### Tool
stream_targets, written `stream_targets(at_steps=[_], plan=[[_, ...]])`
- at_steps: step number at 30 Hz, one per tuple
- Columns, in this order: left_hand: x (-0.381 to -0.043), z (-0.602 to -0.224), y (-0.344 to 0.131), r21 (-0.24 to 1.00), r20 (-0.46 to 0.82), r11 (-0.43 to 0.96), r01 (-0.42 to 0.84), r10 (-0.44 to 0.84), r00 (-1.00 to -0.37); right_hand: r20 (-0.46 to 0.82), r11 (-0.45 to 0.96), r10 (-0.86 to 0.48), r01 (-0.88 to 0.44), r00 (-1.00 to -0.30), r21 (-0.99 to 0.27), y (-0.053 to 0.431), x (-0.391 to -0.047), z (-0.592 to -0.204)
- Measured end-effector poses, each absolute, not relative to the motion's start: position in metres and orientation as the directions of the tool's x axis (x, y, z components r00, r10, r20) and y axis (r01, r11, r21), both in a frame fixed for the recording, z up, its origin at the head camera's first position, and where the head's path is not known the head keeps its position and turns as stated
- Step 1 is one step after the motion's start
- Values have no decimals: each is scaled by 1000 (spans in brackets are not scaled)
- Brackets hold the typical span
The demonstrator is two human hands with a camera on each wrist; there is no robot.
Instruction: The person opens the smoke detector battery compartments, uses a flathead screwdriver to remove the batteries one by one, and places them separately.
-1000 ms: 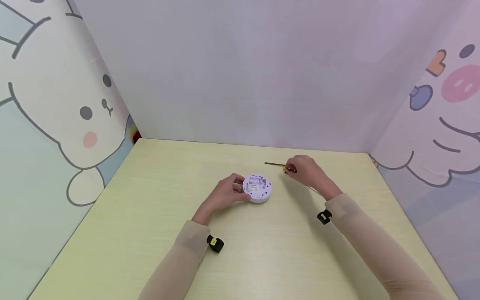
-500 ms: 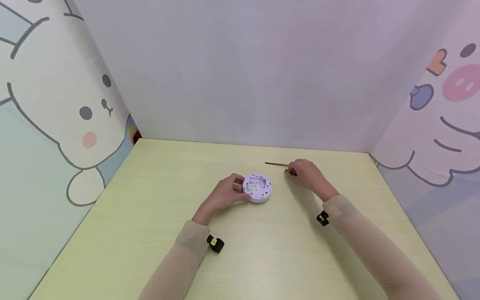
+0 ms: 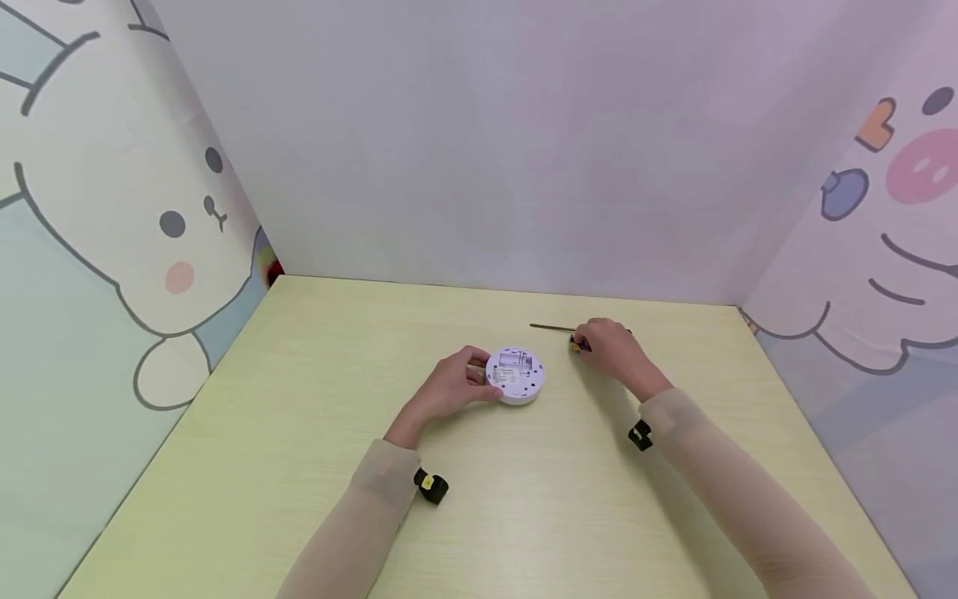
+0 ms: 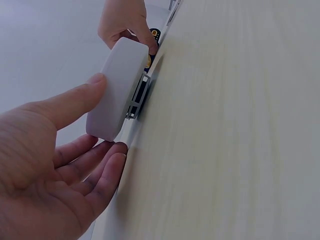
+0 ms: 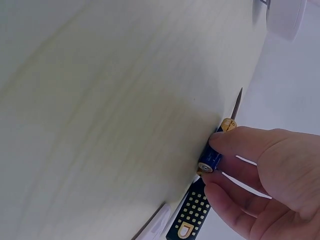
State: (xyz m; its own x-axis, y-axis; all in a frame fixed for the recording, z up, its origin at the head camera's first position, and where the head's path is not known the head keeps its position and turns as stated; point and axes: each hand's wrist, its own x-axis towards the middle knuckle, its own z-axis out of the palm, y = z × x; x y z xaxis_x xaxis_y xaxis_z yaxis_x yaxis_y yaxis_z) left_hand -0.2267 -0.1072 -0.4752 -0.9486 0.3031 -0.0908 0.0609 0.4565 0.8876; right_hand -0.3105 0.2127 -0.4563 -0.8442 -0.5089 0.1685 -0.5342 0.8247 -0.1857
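Note:
My left hand (image 3: 451, 384) grips the left edge of a round white smoke detector (image 3: 515, 376). Its back faces up, showing an open battery bay and a label. In the left wrist view, the thumb presses one side of the smoke detector (image 4: 114, 90) and the fingertips lie at its lower edge; dark slots show underneath. To the right, my right hand (image 3: 609, 345) pinches a blue and gold battery (image 5: 211, 154) between thumb and fingers, low over the tabletop. Beside the battery lies a screwdriver, its thin shaft (image 5: 237, 104) pointing away and its dark dotted handle (image 5: 192, 210) partly behind my fingers.
A pale wooden table (image 3: 299, 466) lies under both hands. Curtain-like cloth (image 3: 479, 150) with cartoon figures surrounds it at the back and sides. Part of a thin white piece (image 5: 155, 224) shows at the bottom of the right wrist view.
My right hand has shifted slightly toward me with the battery, then stays nearly still. The left hand and the smoke detector have hardly moved.

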Motion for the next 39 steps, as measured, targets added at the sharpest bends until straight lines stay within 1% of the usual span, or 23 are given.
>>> stream_targets(at_steps=[11,17,23,31,39], plan=[[-227,-475,-107,886,-97,460,56,302,-948,177,836,-477,-506,-861,-210,218,-310,-454],[-226,-475,-107,886,-95,461,57,300,-949,174,842,-441,-473,-881,-261,227,-304,-440],[-226,-476,-108,890,-91,453,59,301,-949,184,842,-439,-474,-880,-259,246,-297,-430],[-225,-476,-108,891,-91,451,54,296,-951,121,854,-439,-455,-891,-252,271,-284,-421],[-226,-477,-108,887,-88,457,59,294,-952,40,876,-402,-397,-915,-274,288,-275,-425]])
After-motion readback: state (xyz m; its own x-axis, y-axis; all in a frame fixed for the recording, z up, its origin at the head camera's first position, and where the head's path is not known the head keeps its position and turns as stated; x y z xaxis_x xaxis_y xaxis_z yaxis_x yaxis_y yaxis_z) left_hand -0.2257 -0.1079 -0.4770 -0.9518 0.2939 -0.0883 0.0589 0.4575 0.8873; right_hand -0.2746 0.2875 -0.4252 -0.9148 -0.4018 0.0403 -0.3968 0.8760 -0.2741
